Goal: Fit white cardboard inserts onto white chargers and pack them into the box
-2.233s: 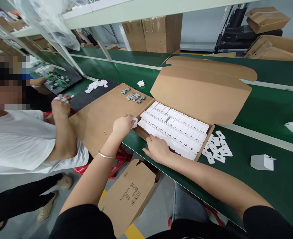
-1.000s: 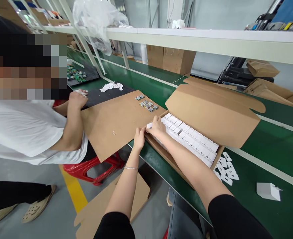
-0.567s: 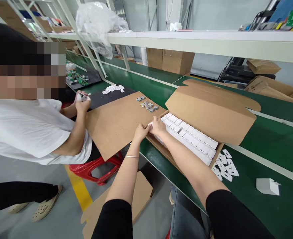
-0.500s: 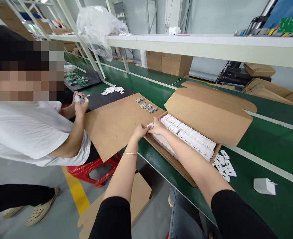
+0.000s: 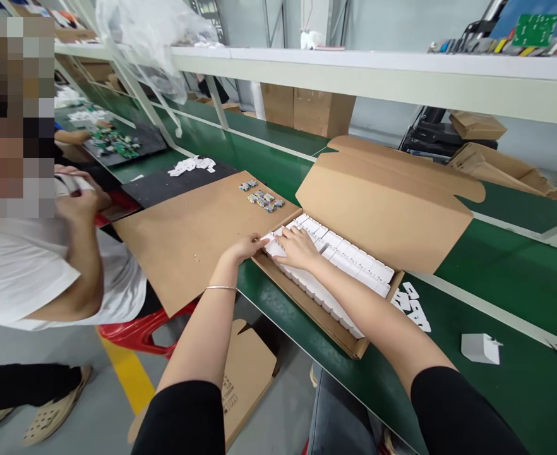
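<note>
An open cardboard box (image 5: 300, 295) on the green bench holds rows of white plastic pieces (image 5: 361, 265). My right hand (image 5: 299, 249) lies palm down over the pieces at the box's left end, its fingers spread on their tops. At the near left corner of the same box, my left hand (image 5: 246, 248) reaches in with fingers stretched against the edge and the end pieces. Nothing shows in its grasp, though its fingertips are partly hidden. The box's lid (image 5: 377, 208) stands folded back behind the rows.
A flat cardboard sheet (image 5: 188, 234) carries small electronic parts (image 5: 262, 198). White flat pieces (image 5: 413, 309) and a white block (image 5: 480, 349) lie right of the box. A co-worker (image 5: 84, 278) sits at left on a red stool (image 5: 136, 332). A shelf (image 5: 377, 76) spans the back.
My hands were together at the box's left corner around a small white piece. They are now apart, with the right hand flattened over the rows. The view has shifted right.
</note>
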A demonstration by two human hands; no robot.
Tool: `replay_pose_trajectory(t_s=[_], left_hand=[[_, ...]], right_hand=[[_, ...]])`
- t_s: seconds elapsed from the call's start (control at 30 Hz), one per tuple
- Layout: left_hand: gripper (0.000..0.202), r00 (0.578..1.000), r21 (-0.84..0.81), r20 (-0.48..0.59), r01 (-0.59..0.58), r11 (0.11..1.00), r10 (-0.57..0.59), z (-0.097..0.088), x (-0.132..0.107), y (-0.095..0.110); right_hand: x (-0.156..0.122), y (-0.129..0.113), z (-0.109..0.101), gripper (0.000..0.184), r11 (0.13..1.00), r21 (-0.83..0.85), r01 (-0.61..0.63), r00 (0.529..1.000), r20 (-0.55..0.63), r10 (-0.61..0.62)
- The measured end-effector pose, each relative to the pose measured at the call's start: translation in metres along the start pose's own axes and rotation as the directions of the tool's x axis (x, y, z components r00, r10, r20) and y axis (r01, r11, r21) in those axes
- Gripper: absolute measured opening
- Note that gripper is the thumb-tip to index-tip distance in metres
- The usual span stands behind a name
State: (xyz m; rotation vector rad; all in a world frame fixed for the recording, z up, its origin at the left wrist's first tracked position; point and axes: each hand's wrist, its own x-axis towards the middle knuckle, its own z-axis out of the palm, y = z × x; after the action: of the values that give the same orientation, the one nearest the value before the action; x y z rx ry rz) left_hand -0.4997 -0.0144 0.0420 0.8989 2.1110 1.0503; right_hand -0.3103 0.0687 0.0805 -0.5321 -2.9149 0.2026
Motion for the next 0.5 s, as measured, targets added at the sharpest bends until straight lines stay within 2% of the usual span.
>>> replay_pose_trajectory(t_s=[0.17,0.5], left_hand=[[0.036,1.000,-0.048,-0.026,0.014,0.999,-0.015,0.006,-0.007,-0.003],[0.037,0.996,-0.059,0.037,0.082,0.995,-0.080,-0.004,-0.011,0.006]], right_hand=[[0.003,-0.002,0.003,0.050,1.000,0.000,0.004,1.000,-0.010,-0.004],[0.007,-0.005,0.004,0.042,0.999,0.042,-0.032,0.999,0.000,0.032]])
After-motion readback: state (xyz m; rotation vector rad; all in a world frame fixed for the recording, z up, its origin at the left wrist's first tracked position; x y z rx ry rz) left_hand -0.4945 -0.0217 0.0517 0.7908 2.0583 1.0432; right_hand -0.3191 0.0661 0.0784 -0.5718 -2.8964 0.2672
